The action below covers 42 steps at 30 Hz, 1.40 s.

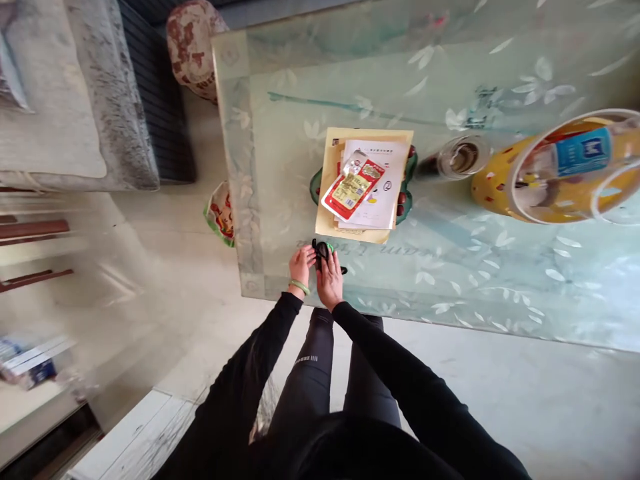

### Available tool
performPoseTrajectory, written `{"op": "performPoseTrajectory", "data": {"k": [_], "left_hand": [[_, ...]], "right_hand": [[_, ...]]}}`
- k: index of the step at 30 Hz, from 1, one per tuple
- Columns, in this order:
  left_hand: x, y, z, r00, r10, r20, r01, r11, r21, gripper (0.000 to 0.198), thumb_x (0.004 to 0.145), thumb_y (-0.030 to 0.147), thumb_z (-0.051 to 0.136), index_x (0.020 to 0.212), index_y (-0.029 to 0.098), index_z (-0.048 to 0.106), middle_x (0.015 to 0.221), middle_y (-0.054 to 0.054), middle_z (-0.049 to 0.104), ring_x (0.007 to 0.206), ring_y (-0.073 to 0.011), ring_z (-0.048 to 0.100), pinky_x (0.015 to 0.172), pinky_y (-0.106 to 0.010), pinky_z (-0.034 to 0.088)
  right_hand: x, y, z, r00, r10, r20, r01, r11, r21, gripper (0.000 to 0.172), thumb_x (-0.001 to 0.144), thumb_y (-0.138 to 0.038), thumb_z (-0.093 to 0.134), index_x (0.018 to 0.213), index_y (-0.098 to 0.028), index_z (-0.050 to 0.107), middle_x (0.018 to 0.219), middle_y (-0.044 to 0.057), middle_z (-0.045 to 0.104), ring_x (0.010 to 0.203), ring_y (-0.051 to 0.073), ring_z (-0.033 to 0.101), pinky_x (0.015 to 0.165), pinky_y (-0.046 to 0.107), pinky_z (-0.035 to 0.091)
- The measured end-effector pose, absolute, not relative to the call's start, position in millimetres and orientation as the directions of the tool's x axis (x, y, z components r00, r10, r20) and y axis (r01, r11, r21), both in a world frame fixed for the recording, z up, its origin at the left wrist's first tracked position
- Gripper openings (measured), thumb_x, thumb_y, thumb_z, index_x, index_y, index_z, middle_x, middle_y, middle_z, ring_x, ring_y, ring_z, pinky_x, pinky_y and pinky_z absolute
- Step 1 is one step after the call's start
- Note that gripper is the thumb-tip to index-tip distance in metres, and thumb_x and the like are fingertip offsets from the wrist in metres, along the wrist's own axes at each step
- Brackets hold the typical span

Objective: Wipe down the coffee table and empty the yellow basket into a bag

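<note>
Both my hands meet at the near edge of a glass table [450, 220]. My left hand [301, 265], with a green bangle on its wrist, and my right hand [330, 280] are closed around a small black object with a green part [323, 251]. I cannot make out what the object is. Just beyond it lies a tan envelope [327, 173] under white papers and a red and yellow packet [354, 187].
A glass [463, 158] and a yellow patterned jar [493, 183] with a water bottle [583, 152] stand at the right. A grey sofa [75, 100] is at the left, a patterned cushion [193, 43] behind the table's corner, and a snack bag [220, 213] on the floor.
</note>
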<state>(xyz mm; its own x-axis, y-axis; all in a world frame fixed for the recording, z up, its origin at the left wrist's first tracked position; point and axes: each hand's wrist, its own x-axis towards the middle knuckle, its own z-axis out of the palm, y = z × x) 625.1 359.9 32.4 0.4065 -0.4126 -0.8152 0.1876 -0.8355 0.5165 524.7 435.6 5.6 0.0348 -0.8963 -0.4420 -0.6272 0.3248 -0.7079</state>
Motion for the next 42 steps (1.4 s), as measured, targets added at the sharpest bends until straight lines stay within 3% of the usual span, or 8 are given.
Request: {"op": "performPoseTrajectory", "data": {"k": [4,8,11,16,23,27,34,42], "left_hand": [[631,389,43,0.516,-0.463,-0.721,0.075,-0.814,0.576,0.031,0.099,0.045,0.059,0.107,0.019,0.075,0.121,-0.015,0.077,0.115,-0.0267,0.074,0.108,-0.046,0.057],[630,399,47,0.435,-0.677,-0.593,-0.256,-0.725,0.639,0.026,0.101,0.035,0.057,0.114,0.023,0.077,0.128,-0.013,0.075,0.127,-0.0277,0.068,0.118,-0.047,0.050],[615,409,45,0.132,-0.845,-0.519,-0.662,-0.465,0.588,0.038,0.103,0.025,0.049,0.132,0.022,0.073,0.152,-0.018,0.063,0.144,-0.0312,0.058,0.125,-0.050,0.045],[597,428,29,-0.170,-0.809,-0.563,-0.874,-0.140,0.465,0.060,0.101,0.024,0.056,0.161,0.026,0.051,0.175,-0.013,0.035,0.165,-0.0368,0.025,0.134,-0.062,0.029],[613,421,4,-0.264,-0.801,-0.538,-0.879,-0.030,0.475,0.058,0.104,0.021,0.046,0.162,0.026,0.050,0.173,-0.008,0.039,0.164,-0.0275,0.027,0.138,-0.051,0.026],[635,368,-17,-0.095,-0.890,-0.446,-0.864,-0.149,0.482,0.057,0.105,0.016,0.038,0.159,0.019,0.053,0.171,-0.011,0.043,0.164,-0.0290,0.027,0.138,-0.055,0.021],[656,236,-72,0.108,-0.952,-0.288,-0.755,-0.267,0.600,0.063,0.102,0.011,0.039,0.164,0.019,0.045,0.177,-0.007,0.031,0.169,-0.0272,0.003,0.140,-0.056,-0.002],[607,360,-19,-0.168,-0.907,-0.386,-0.844,-0.069,0.531,0.054,0.103,0.017,0.042,0.155,0.021,0.057,0.172,-0.010,0.040,0.166,-0.0271,0.024,0.139,-0.057,0.022]], "right_hand": [[550,425,14,-0.008,-0.860,-0.511,-0.536,0.435,-0.724,0.055,0.104,-0.026,0.034,0.150,-0.007,0.057,0.172,0.021,0.036,0.168,0.030,0.011,0.132,0.058,0.029],[488,420,22,0.027,-0.869,-0.494,-0.489,0.419,-0.765,0.045,0.103,-0.030,0.038,0.133,-0.021,0.071,0.165,0.014,0.048,0.147,0.027,0.053,0.118,0.048,0.050],[416,410,23,-0.003,-0.869,-0.495,-0.584,0.404,-0.704,0.036,0.102,-0.036,0.043,0.114,-0.021,0.073,0.131,0.016,0.071,0.103,0.023,0.074,0.085,0.037,0.061],[342,368,1,0.177,-0.808,-0.561,-0.846,0.166,-0.506,0.030,0.094,-0.051,0.057,0.093,-0.022,0.067,0.066,0.002,0.066,0.060,0.020,0.063,0.058,0.029,0.042],[371,328,-35,0.560,-0.726,-0.398,-0.778,-0.296,-0.554,0.034,0.098,-0.048,0.054,0.099,-0.021,0.074,0.096,0.012,0.077,0.097,0.028,0.069,0.090,0.039,0.051],[375,337,-46,0.538,-0.749,-0.387,-0.799,-0.307,-0.516,0.033,0.099,-0.046,0.053,0.099,-0.021,0.075,0.094,0.012,0.076,0.096,0.028,0.069,0.090,0.039,0.051],[367,348,-49,0.526,-0.735,-0.427,-0.831,-0.336,-0.444,0.035,0.099,-0.046,0.053,0.101,-0.020,0.076,0.090,0.014,0.074,0.091,0.027,0.068,0.081,0.036,0.051],[371,345,-47,0.549,-0.736,-0.396,-0.817,-0.371,-0.441,0.033,0.098,-0.044,0.053,0.097,-0.021,0.078,0.087,0.013,0.074,0.089,0.026,0.069,0.083,0.037,0.055]]}}
